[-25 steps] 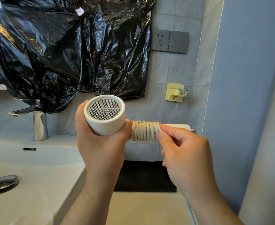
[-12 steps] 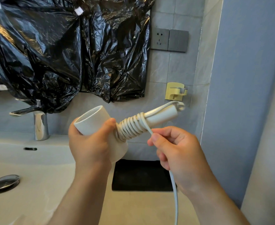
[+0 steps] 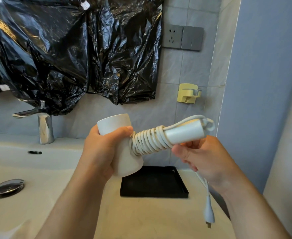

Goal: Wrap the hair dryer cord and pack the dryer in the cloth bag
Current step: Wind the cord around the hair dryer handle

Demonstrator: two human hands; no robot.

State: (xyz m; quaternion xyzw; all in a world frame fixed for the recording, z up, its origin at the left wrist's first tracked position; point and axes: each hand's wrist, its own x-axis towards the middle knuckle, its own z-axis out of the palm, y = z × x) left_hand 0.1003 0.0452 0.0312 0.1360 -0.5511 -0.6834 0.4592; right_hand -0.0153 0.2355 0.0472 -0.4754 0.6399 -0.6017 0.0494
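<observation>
At the far left a sink [image 3: 29, 169] with a chrome faucet [image 3: 45, 128] is set into the pale desk [image 3: 141, 221]. Above the desk, the left hand [image 3: 103, 152] is closed around the barrel of the white hair dryer [image 3: 121, 149], holding it in the air with the handle pointing up and to the right. The cord [image 3: 148, 140] is coiled in tight turns around the lower part of the handle, and one strand runs along the handle to a loop at its end. Below the dryer a black tray [image 3: 153, 183] sits on the desk.

To the right, the right hand [image 3: 203, 161] pinches the cord just beneath the handle; the short free tail hangs from it and ends in the plug [image 3: 209, 211].

The wrapping step looks nearly finished. The next move probably calls for winding or tucking that last tail so the coils hold. No cloth bag is in view, so packing has not begun.
</observation>
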